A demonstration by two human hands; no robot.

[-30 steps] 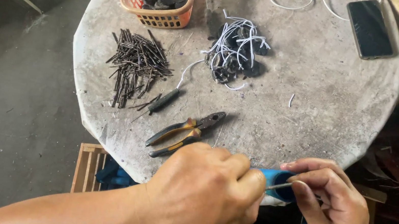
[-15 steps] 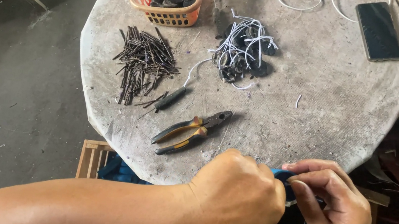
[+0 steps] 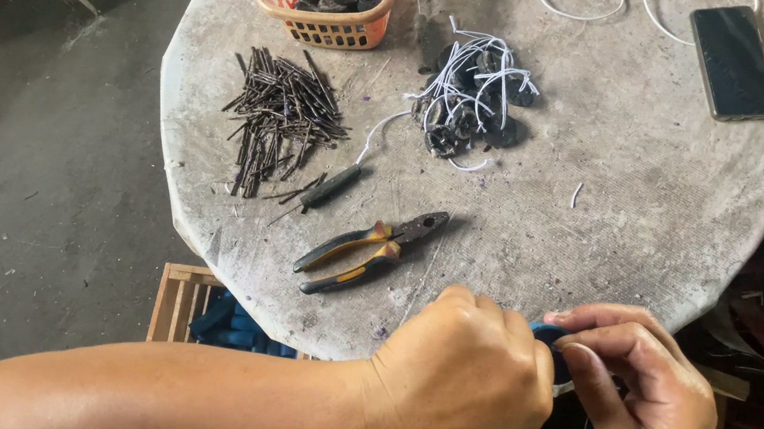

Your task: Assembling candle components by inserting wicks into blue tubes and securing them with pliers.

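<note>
Left hand [image 3: 458, 382] shifted right, both hands closed on small blue piece [image 3: 545, 332], right hand [image 3: 647, 407], orange basket [image 3: 327, 30] beyond

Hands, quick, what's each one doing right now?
Left hand: closed in a fist around a small blue piece, mostly hidden.
Right hand: fingers pinched on a thin white wire.

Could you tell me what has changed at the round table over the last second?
Little has moved. The left hand has closed further over the small blue piece, which showed more a second ago; the right hand still pinches the white wire against it. The pliers, dark rods, orange basket and phone lie unmoved.
</note>
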